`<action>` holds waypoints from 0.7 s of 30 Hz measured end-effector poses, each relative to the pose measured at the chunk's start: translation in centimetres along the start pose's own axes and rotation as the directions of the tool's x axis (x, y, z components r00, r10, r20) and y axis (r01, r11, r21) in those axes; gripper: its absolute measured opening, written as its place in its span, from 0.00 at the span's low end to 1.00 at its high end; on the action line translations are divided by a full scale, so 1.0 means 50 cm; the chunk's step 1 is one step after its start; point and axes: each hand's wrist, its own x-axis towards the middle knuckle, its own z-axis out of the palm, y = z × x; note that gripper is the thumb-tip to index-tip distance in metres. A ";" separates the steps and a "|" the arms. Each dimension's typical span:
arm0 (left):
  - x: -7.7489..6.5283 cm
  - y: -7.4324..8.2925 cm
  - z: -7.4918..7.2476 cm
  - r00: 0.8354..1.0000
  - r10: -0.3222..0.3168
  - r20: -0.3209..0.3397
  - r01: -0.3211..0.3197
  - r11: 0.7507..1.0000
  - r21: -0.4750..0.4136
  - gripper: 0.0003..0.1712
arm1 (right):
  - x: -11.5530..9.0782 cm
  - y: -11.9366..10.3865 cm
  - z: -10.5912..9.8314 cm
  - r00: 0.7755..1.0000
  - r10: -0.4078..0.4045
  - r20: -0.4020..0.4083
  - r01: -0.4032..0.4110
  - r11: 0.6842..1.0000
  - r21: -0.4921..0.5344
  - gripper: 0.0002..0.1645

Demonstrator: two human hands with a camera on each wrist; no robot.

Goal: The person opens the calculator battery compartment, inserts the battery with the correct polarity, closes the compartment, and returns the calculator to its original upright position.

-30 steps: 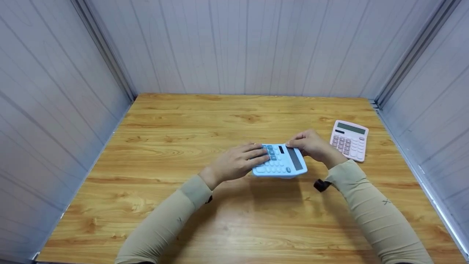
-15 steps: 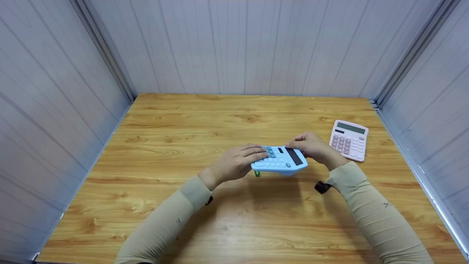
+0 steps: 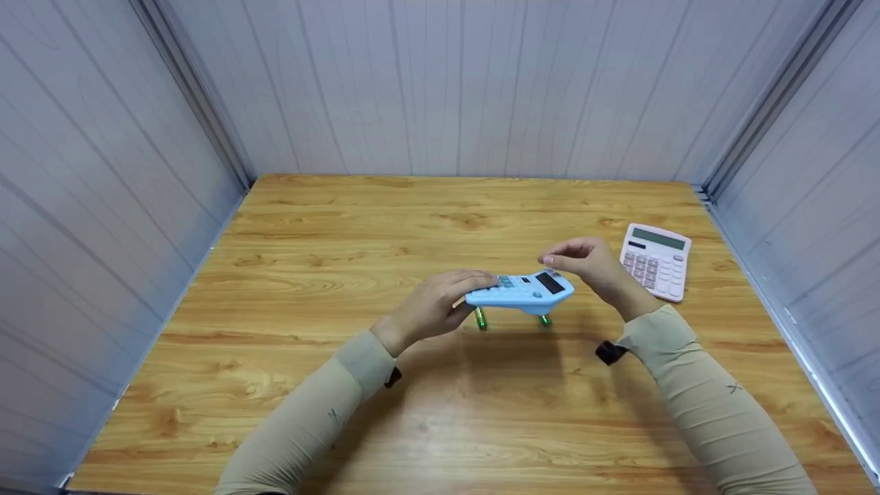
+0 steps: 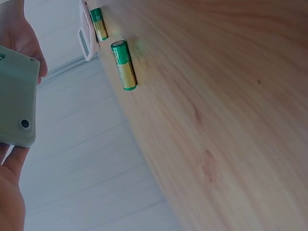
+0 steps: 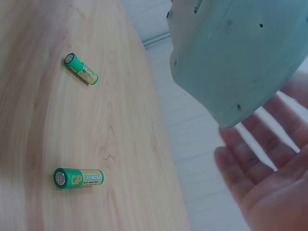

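Observation:
My left hand (image 3: 440, 302) grips the near-left end of a light blue calculator (image 3: 515, 294), its fingers over the keys. Tilted, the calculator is held up above the table, its pale underside showing in both wrist views. Just off its far right corner is my right hand (image 3: 588, 265), fingers extended and apart from one another in the right wrist view, holding nothing. Below the calculator lie two green and gold batteries: a left battery (image 3: 481, 318) and a right battery (image 3: 545, 320), partly hidden in the head view. GP lettering shows on one battery (image 5: 78, 178).
A pink calculator (image 3: 654, 262) lies face up on the wooden table (image 3: 309, 227), beyond my right wrist. White panel walls (image 3: 440, 89) stand along the back and both sides. A black strap end (image 3: 610, 352) hangs from my right cuff.
My right hand has let go of the blue calculator's top corner and lifted slightly away. The calculator has tipped flatter to the view, and both batteries beneath have come into sight.

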 end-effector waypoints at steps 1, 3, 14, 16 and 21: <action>0.000 0.000 0.000 1.000 -0.011 -0.007 0.011 1.000 -0.018 0.20 | -0.001 -0.001 0.000 1.000 -0.015 0.005 0.015 1.000 0.013 0.12; 0.000 0.000 0.000 0.999 -0.035 -0.025 0.034 0.998 -0.057 0.19 | -0.003 -0.002 -0.002 0.998 -0.051 0.026 0.050 0.998 0.040 0.13; 0.001 0.005 -0.005 0.969 -0.245 -0.009 0.229 0.919 -0.321 0.19 | -0.011 -0.001 -0.006 0.961 -0.216 0.171 0.182 0.964 0.194 0.18; 0.000 0.006 -0.005 0.959 -0.282 -0.001 0.264 0.897 -0.355 0.19 | -0.012 -0.001 -0.007 0.960 -0.220 0.175 0.182 0.960 0.213 0.18; -0.002 0.008 -0.006 0.940 -0.340 0.009 0.312 0.851 -0.423 0.19 | -0.012 -0.001 -0.009 0.949 -0.248 0.196 0.194 0.946 0.259 0.18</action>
